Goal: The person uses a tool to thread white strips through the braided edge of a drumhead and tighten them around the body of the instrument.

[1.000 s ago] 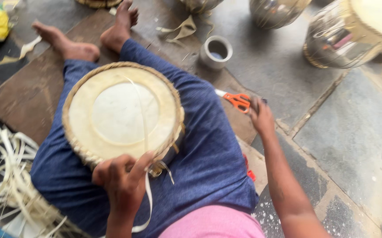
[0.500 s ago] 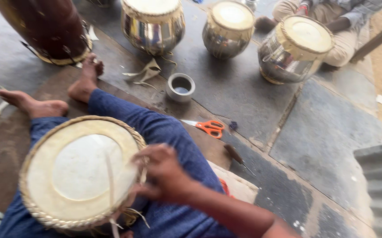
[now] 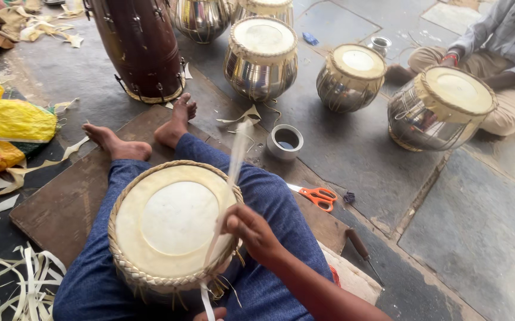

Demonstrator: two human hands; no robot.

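Head view: a seated drum maker's right hand (image 3: 250,230) is closed in a pinch on a pale hide strap (image 3: 229,178), drawn taut and blurred toward 12 o'clock. Only a sliver of the left hand (image 3: 209,314) shows at the bottom edge, touching the strap's lower end; its grip cannot be told. The strap crosses the braided rim of a tabla drum (image 3: 171,229) resting in the worker's lap between blue-trousered legs. At 3 o'clock of the hand lie orange-handled scissors (image 3: 318,197), and beyond them a wooden-handled awl (image 3: 363,248). At 1 o'clock stands a small grey cup (image 3: 285,142), its contents dark and unclear. Farther out at 12 o'clock stand polished metal drums (image 3: 261,56). At 9 o'clock, a yellow bag (image 3: 11,122) and loose hide strips (image 3: 22,285).
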